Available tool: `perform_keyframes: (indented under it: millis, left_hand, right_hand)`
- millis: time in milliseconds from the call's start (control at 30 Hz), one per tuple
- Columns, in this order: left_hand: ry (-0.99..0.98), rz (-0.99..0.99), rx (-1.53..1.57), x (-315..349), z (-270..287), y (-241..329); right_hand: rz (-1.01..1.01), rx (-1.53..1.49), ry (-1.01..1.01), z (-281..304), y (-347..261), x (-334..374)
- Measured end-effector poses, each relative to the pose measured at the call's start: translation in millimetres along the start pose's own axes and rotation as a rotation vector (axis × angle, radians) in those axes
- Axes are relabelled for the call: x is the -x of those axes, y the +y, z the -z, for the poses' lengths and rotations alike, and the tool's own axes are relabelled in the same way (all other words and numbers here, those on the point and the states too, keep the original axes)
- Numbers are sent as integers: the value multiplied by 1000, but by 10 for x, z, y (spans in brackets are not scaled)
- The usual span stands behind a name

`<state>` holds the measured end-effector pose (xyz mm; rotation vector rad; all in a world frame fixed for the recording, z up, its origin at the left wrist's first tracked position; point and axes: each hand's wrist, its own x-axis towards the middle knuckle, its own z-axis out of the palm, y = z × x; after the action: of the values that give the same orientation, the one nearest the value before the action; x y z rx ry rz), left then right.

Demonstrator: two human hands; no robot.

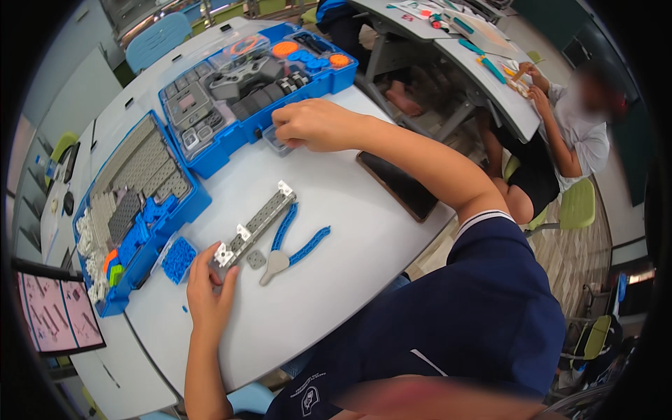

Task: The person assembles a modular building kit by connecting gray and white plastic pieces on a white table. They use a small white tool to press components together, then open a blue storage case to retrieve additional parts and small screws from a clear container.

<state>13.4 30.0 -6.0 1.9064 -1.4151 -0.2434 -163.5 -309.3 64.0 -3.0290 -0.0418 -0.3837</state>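
Note:
On the white table lies a long grey perforated beam [262, 222] with white corner connectors on both ends and near its middle. My left hand [210, 287] has its thumb and fingers closed around the beam's near end. My right hand [315, 126] is reached out to a small clear plastic container [275, 142] beside the far blue case. Its fingers are bent together at the container, and whatever they hold is hidden. Pliers with blue handles [283, 248] lie right of the beam, next to a small grey square plate [256, 260].
A clear box of blue pins [178, 259] stands left of my left hand. Beyond are an open blue case of grey, blue and white parts [198, 199] and another with electronics and wheels [210, 162]. A dark phone [397, 185] lies under my right forearm. A person [577, 129] sits right.

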Motion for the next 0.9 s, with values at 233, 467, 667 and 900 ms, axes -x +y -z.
perform_keyframes:
  millis: [233, 467, 667, 900]
  left_hand:
    - [1, -8, -10, -5, 18, 62]
    - [-25, 46, 56, -4, 34, 74]
    - [-15, 2, 55, -10, 42, 57]
    - [-21, -10, 64, -6, 52, 66]
  right_hand:
    - [-39, -347, 183, 363, 438, -566]
    - [-287, -76, 492, 225, 1326, -1616]
    - [-428, 30, 345, -255, 1843, -2143]
    - [-457, 8, -133, -167, 2022, -2238]
